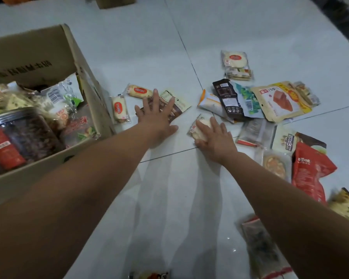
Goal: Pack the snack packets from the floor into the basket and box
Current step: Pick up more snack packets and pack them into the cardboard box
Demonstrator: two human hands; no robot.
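My left hand (157, 119) lies flat with spread fingers on a brown and cream snack packet (177, 103) on the white floor. My right hand (215, 137) covers a small pale bread packet (199, 125), its fingers bent over it. Two more small bread packets (120, 109) (139, 91) lie just left of my left hand, beside the cardboard box (89, 85). The box at the left holds several packets and a clear jar with a red label (12, 141). No basket is in view.
A heap of packets lies at the right: a black one (228, 99), a cream one with a red picture (280, 101), a red bag (310, 170), a clear one (256, 133). Another bread packet (235, 61) lies farther back. A dark packet (264, 248) sits near my right forearm.
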